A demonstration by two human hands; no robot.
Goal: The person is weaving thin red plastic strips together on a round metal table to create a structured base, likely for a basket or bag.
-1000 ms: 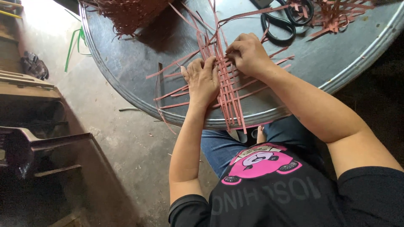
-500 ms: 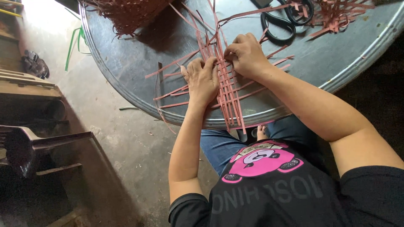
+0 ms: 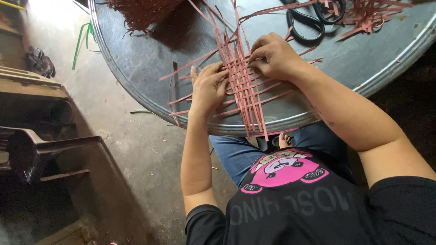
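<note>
Woven mat (image 3: pixel 243 86) of reddish strips, lying flat on the round metal table (image 3: pixel 136 59), close to the table's near rim. Weaving step in hand, by the look of it: tucking one cross strip (image 3: pixel 240 61) over and under the long ones. Left hand (image 3: pixel 208 88) spread flat with fingers stretched out, pressing down on the mat's left side to keep it from sliding. Right hand (image 3: pixel 274 56) curled at the mat's far right corner, fingertips pinched shut on that cross strip. Probably calls for a gentle pull and a push to snug the strip tight against its neighbours, with the flat hand holding firm. Counted: one mat, two hands, one pair of black scissors (image 3: pixel 309 20) on the table's far side, one half-made basket (image 3: pixel 141 11) at the table's far left edge, one messy heap of loose strips (image 3: pixel 372 13) at the table's far right, too tangled to count.
</note>
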